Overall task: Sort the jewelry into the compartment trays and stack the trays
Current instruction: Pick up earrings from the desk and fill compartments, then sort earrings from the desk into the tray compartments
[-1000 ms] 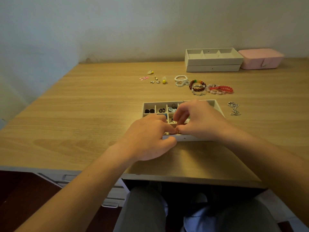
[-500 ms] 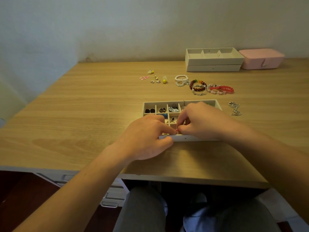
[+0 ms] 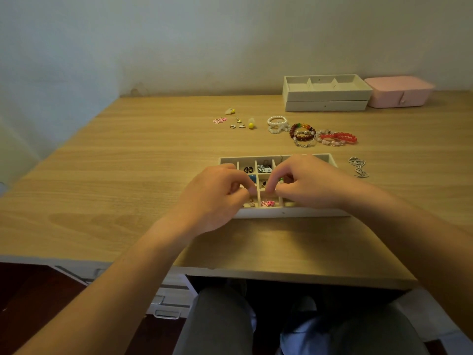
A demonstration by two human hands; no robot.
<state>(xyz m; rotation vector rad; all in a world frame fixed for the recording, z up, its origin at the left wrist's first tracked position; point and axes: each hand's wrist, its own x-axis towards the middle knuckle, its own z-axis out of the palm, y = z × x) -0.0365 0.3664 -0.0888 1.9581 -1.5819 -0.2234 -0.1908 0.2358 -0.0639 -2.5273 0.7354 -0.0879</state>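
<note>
While our left hand and right hand hover over the compartment tray near us on the worktop, fingers curled so that we cannot tell what, if anything, they pinch, we judge earring-sorting underway, next reaching far for the loose earrings and bracelets.

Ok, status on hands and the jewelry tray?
Left hand and right hand curled over compartment tray; grip unclear. Bracelets, earrings, chain loose on table. Nothing blocking.
</note>
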